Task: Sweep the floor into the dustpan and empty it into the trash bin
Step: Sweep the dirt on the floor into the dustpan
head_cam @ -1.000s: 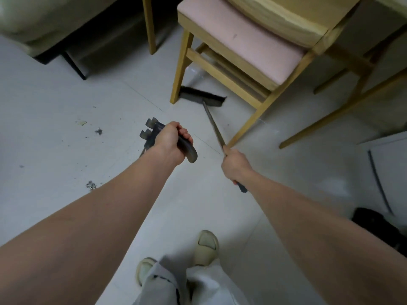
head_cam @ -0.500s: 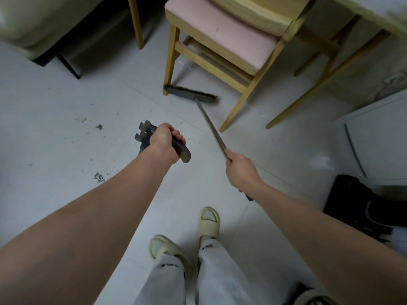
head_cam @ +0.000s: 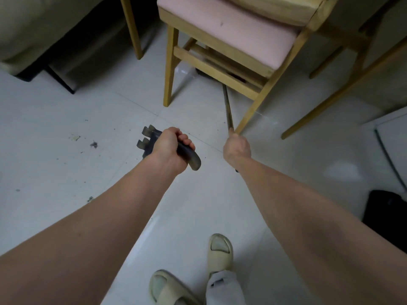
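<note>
My left hand (head_cam: 168,149) grips the dark handle of the dustpan (head_cam: 189,155); the pan itself is hidden below my hand and forearm. My right hand (head_cam: 236,147) grips the thin dark broom stick (head_cam: 227,106), which runs forward under the wooden chair (head_cam: 220,36). The broom head is mostly hidden behind the chair's lower rail. Small bits of dirt (head_cam: 94,144) lie on the pale tiled floor to the left of the dustpan handle.
The chair with its pink seat stands straight ahead, with more wooden legs (head_cam: 343,89) to its right. A sofa-like piece (head_cam: 33,29) sits at the far left. A black object (head_cam: 387,212) lies at the right edge. My slippered feet (head_cam: 220,249) are below.
The broom head has gone farther under the chair, from beside its front leg to behind its rail. My right hand has moved forward with the stick. My left hand still holds the dustpan handle.
</note>
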Demonstrator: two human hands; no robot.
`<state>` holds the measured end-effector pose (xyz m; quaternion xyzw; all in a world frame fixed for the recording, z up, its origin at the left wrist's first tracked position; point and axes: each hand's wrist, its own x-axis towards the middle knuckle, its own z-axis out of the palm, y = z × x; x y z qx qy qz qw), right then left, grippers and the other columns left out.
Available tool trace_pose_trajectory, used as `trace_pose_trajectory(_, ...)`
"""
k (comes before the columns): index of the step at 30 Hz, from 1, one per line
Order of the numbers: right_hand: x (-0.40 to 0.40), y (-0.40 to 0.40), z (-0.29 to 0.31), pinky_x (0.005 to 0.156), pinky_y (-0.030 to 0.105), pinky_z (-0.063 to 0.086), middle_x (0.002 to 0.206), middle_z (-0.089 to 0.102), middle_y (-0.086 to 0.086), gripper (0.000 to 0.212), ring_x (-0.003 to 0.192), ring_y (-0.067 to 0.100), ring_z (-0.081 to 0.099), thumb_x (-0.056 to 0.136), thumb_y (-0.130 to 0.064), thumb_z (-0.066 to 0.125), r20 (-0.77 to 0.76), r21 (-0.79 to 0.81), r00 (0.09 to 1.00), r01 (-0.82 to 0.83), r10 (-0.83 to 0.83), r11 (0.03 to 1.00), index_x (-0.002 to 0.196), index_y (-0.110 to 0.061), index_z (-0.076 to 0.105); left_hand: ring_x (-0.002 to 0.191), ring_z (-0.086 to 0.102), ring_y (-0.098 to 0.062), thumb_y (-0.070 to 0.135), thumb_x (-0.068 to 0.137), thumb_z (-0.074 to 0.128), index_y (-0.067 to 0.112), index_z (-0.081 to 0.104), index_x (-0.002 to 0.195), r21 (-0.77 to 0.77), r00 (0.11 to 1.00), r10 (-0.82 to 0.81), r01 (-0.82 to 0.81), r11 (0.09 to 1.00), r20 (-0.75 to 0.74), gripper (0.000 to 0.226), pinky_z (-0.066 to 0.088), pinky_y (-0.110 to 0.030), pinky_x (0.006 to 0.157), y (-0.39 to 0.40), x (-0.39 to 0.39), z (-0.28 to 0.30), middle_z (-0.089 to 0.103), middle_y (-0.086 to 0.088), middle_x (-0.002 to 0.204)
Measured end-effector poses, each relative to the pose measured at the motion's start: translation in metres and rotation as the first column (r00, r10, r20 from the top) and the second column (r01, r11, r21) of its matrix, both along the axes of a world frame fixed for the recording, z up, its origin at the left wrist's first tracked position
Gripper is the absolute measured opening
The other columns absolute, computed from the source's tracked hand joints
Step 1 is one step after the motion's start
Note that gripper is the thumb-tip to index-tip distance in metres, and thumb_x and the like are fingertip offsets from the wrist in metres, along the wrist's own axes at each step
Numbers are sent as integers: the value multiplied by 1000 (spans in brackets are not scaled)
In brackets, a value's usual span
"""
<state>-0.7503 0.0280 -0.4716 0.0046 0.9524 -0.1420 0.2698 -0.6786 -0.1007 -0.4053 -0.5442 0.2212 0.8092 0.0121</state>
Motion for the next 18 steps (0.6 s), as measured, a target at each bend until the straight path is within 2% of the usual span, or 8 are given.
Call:
trace_pose_trajectory(2,-19,-1,-4,96,36,44,135,49,14,51,123,31,49,100,-8,29,27,-1,999,-24,24,1000,150,-15,25,40,32,-12,10,95,40,14,36,65,-7,1000,6,-6,1000,9,30,34,-22,48,-6,-9,-6,34,2,43)
trace_pose_trajectory(4,-36,-3,-7,90,37,48,134,48,14,51,118,30,52,98,-7,32,65,7,997,-37,36,999,148,-14,28,40,32,-12,10,94,39,14,36,65,-14,1000,16,-16,1000,23,30,34,-22,48,-11,-16,-14,34,3,43)
trace_pose_trajectory(6,-41,-3,-4,65,34,53,125,52,14,50,96,28,60,96,-5,34,103,25,994,-25,22,999,145,-13,31,39,32,-12,10,94,38,14,36,65,-19,999,16,-15,1000,39,29,35,-22,48,-9,-18,-16,34,3,43)
trace_pose_trajectory(8,-34,-3,3,39,28,43,104,56,13,46,63,22,55,97,-3,37,149,31,989,11,-16,999,142,-8,35,40,32,-12,10,94,39,14,36,65,-9,999,-7,8,1000,47,29,35,-22,48,-3,-14,-14,35,3,42)
trace_pose_trajectory(10,-18,-3,16,24,17,32,80,54,10,39,48,17,48,97,-4,39,215,22,976,36,-40,999,136,-1,41,42,32,-12,10,94,39,14,36,65,-5,999,-12,12,1000,41,30,35,-23,49,1,-4,-9,34,3,43)
trace_pose_trajectory(12,2,-4,35,21,11,26,66,49,9,34,43,16,47,97,-3,39,258,6,965,40,-40,999,130,3,44,43,32,-12,10,94,40,14,37,65,-5,999,-19,20,1000,28,30,35,-23,50,5,7,0,34,3,45)
trace_pose_trajectory(16,43,-11,74,24,13,28,64,48,12,43,39,19,47,92,8,35,360,-19,932,63,-52,998,134,1,39,36,32,-12,11,94,40,15,37,66,2,999,-27,27,1000,45,29,34,-23,48,10,40,29,34,4,42)
trace_pose_trajectory(18,68,-13,95,25,10,27,61,49,14,46,30,18,44,90,10,32,405,-33,913,79,-59,996,135,0,39,33,32,-11,11,94,40,15,38,65,-3,997,-29,30,1000,66,29,34,-22,46,10,61,47,34,4,39)
